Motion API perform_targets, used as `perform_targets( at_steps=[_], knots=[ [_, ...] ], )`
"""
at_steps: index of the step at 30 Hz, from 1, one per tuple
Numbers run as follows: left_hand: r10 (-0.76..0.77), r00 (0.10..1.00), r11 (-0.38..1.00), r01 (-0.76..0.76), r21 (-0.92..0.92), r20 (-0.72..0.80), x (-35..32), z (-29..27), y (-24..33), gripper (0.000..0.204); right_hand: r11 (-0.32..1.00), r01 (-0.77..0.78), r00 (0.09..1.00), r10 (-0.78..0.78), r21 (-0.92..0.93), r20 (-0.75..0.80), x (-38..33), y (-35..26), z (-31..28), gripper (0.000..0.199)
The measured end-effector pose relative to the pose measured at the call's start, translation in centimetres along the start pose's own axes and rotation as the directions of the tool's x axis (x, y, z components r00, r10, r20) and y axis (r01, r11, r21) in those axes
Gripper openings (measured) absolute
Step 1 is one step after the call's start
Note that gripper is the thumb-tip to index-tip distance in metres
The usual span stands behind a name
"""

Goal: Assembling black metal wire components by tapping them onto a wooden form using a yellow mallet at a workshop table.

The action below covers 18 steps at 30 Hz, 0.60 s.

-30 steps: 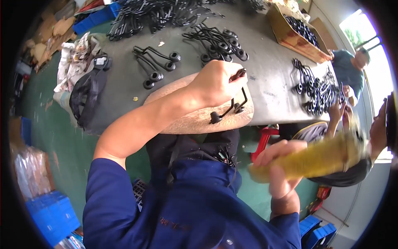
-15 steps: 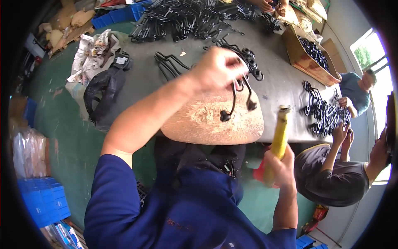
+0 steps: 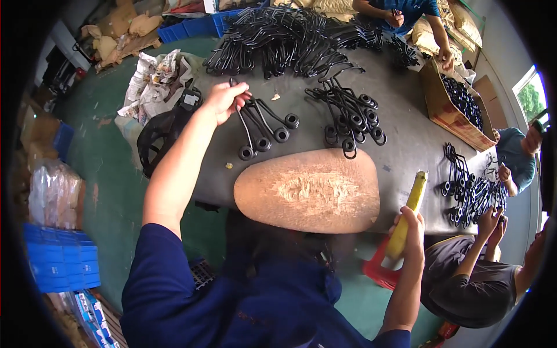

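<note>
My left hand (image 3: 225, 103) is closed on the upper end of a bent black rod (image 3: 245, 124) at the left of the table. Beside that rod lie a few like it, with thick black rings (image 3: 281, 134) at their near ends. In my right hand (image 3: 411, 226), at the right of the wooden board, is a yellow stick-like tool (image 3: 415, 194), held upright and slanting. Its lower end is blurred, and I cannot make out its exact kind. The wooden board (image 3: 255, 200), rounded and worn rough in the middle, lies at the table's near edge with no rod on it.
A cluster of ringed rods (image 3: 351, 116) lies beyond the board, and a large heap of black rods (image 3: 284, 40) farther back. A cardboard box (image 3: 435, 101) of black parts stands right. Co-workers handle parts at the far side and right. A black bag (image 3: 156, 136) lies left.
My left hand has moved left, from above the board with black rods to the small group of rods. The yellow tool stays in my right hand. The view has shifted.
</note>
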<state>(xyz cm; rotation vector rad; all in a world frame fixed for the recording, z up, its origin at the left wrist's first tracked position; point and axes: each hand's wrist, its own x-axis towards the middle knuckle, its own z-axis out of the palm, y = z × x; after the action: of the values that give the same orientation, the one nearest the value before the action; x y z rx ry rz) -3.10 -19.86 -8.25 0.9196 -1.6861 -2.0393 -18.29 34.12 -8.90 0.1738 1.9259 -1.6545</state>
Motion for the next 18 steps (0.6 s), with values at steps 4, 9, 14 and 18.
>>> perform_targets(
  at_steps=[4, 9, 14, 18],
  knots=[
    [-0.023, 0.959, 0.996, 0.045, 0.071, -0.284, 1.8, 0.2, -2.0, 0.021, 0.993, -0.036, 0.999, 0.031, 0.111, 0.044, 0.8, 0.5, -1.0, 0.027],
    [0.415, 0.832, 0.576, 0.073, 0.815, -0.368, 3.2, -0.7, -3.1, 0.029, 0.996, -0.032, 0.999, 0.029, 0.082, 0.034, 0.5, 0.0, -0.4, 0.026],
    [0.509, 0.857, 0.595, -0.283, 0.752, -0.08, 3.1, 8.3, 1.4, 0.032, 0.994, -0.062, 0.998, 0.061, 0.085, 0.015, 0.2, -0.4, -0.3, 0.027],
    [-0.04, 0.995, 0.61, 0.098, 0.786, -0.093, 5.2, 17.6, 3.2, 0.046, 0.997, -0.067, 0.998, 0.066, 0.05, 0.019, 0.2, -0.8, -0.1, 0.026]
  ],
)
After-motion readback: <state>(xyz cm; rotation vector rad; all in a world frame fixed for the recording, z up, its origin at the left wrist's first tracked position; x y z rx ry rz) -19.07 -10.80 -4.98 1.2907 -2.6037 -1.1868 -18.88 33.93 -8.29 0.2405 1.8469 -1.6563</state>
